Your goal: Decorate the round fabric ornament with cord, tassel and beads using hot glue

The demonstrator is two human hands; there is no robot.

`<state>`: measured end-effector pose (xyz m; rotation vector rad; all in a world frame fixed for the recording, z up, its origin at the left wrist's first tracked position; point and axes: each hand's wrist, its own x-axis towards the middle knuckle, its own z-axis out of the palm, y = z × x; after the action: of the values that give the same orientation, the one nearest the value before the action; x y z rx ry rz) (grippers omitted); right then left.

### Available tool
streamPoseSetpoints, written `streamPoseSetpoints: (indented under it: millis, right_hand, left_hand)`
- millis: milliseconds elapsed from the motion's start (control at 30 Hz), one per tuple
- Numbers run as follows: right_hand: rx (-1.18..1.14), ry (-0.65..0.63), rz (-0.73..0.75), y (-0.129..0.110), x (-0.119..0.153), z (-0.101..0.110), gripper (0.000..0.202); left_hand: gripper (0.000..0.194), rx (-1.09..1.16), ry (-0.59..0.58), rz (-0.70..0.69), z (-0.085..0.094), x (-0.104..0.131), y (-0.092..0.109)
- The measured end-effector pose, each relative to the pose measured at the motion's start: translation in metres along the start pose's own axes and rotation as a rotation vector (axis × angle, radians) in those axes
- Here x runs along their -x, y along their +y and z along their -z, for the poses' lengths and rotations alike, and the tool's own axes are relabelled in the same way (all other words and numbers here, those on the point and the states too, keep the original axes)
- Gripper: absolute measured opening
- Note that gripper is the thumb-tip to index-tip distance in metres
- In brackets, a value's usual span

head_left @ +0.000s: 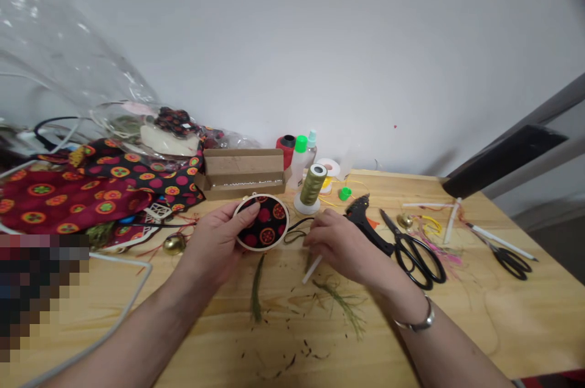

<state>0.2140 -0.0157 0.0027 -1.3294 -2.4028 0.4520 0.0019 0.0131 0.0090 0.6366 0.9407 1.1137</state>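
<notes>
My left hand (217, 239) grips a small round embroidery hoop (261, 240) by its left side, the thumb lying on the black cloth with red and orange flowers stretched in it. To its right, my right hand (336, 245) is low over the table with curled, closed fingers; what they pinch is hidden. A white stick (312, 270) shows just below those fingers. Dark green cord (295, 236) lies between the hands. Nearer me on the wood are a green sprig (256, 290), a wispier sprig (345, 306) and scattered dark snippets (292, 363).
Behind the hands stand a cardboard box (244, 162), a green thread spool (312, 186) and a green-capped bottle (300, 159). A black glue gun (368, 223), large scissors (418, 257) and smaller scissors (512, 261) lie right. Patterned cloth (59, 193) is heaped left, beside a brass bell (174, 244).
</notes>
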Motion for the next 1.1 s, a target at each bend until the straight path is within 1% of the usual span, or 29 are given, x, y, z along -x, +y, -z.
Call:
streamPoseSetpoints:
  millis: [67, 233, 400, 600, 667, 767, 900, 967, 1100]
  right_hand:
    - [0.058, -0.046, 0.064, -0.001, 0.0, 0.001, 0.017]
    - [0.136, -0.122, 0.117, 0.0, 0.0, -0.001, 0.011]
    - [0.13, -0.148, 0.128, 0.002, -0.001, -0.002, 0.007]
    - [0.092, -0.174, 0.122, 0.002, -0.002, -0.001, 0.01]
    - [0.016, -0.15, 0.113, 0.001, -0.003, 0.002, 0.013]
    - [-0.193, -0.06, 0.078, 0.0, -0.002, 0.01, 0.016]
    - [-0.469, 0.082, -0.085, 0.0, 0.0, 0.018, 0.013]
    - [-0.576, 0.102, -0.173, 0.0, 0.001, 0.02, 0.012]
    - [-0.771, 0.091, -0.299, 0.001, 0.0, 0.016, 0.011]
  left_hand:
    - [0.02, -0.015, -0.019, 0.004, 0.0, 0.0, -0.001]
    - [0.019, -0.045, -0.089, 0.014, 0.0, 0.001, -0.004]
    - [0.019, -0.061, -0.108, 0.012, 0.001, 0.002, -0.004]
    - [0.02, -0.059, -0.109, 0.021, 0.0, 0.002, -0.005]
    - [0.02, -0.064, -0.108, 0.015, 0.0, 0.001, -0.005]
    - [0.019, -0.076, -0.113, 0.006, 0.001, 0.001, -0.005]
    - [0.018, -0.126, -0.146, 0.03, 0.004, 0.002, -0.007]
    - [0.019, -0.153, -0.161, 0.056, 0.005, 0.002, -0.009]
    - [0.024, -0.177, -0.197, 0.122, 0.006, 0.002, -0.012]
